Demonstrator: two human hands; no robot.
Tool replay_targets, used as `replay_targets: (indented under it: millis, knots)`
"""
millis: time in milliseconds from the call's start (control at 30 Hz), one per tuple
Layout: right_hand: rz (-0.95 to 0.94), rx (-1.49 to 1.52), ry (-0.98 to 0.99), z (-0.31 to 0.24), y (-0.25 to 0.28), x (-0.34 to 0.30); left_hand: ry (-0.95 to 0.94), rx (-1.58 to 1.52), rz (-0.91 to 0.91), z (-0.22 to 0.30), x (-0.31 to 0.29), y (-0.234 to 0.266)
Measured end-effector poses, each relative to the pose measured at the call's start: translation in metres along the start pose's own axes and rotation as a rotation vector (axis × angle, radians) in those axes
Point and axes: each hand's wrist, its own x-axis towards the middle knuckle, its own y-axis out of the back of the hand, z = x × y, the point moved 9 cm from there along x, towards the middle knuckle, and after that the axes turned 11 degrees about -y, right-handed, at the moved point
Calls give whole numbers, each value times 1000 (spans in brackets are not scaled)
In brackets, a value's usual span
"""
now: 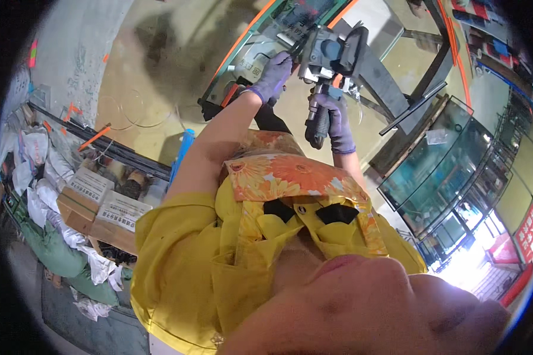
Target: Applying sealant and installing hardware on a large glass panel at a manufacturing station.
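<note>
My right hand point(339, 121), in a lavender glove, is wrapped round the grip of a bulky grey hand tool point(326, 56). The tool has a metal body and a dark ribbed cylinder low on its handle; its exact kind is unclear. My left hand point(273, 76), also gloved, is closed beside the tool's left side, its fingertips at a dark narrow piece that I cannot make out. Beneath both hands is a glass-like panel with a green edge and an orange strip point(247, 38) along it.
Cardboard boxes point(119, 214) and white and green sacks point(50, 239) are piled at the left. A dark metal frame point(388, 83) stands right of the tool. Several glass panes point(438, 160) lean farther right. An orange strap point(456, 53) runs down the upper right.
</note>
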Motion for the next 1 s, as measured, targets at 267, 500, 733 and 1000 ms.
replay_targets:
  millis: [267, 500, 733, 1000]
  knots:
    - [53, 107, 137, 9, -1, 44, -52, 388, -63, 16, 3, -10]
    - [228, -463, 271, -19, -18, 44, -43, 692, -129, 41, -4, -12]
    - [-149, 408, -52, -18, -51, 26, -110, 1152, -367, 90, 6, -9]
    - [-216, 400, 54, -11, -41, 38, -322, 1516, -523, 92, 11, -26]
